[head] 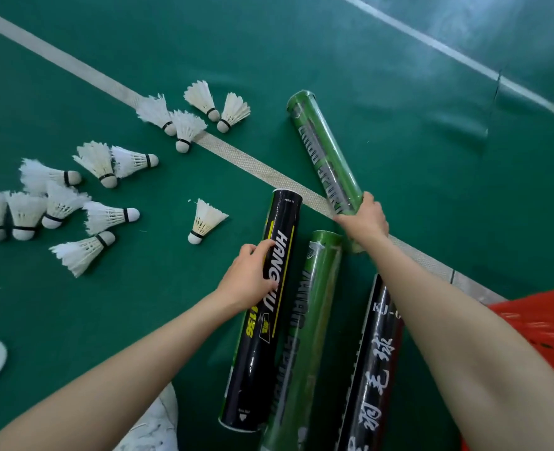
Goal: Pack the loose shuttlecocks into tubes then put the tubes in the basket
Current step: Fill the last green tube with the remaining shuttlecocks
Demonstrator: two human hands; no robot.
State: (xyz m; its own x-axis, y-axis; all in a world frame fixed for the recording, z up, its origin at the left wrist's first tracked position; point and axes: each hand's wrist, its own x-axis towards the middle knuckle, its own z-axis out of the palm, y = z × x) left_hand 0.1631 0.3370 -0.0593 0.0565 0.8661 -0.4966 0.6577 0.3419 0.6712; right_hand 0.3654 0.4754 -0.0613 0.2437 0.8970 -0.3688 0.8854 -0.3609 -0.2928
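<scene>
Mid-frame, my left hand curled round the black HANGYU tube mid-barrel, my right hand round the upper green tube; I judged both light, stiff, slippery.

I register the floor layout as follows. Loose shuttlecocks lie spread over the left side; four more sit on and just beside the court line, and a single one lies nearest the tubes.

Three tubes lie side by side before the line: left tube, middle tube, right tube. The far tube lies behind them, its near end across the line.

The basket sits right of the right tube. A shoe lies left of the left tube's near end.
</scene>
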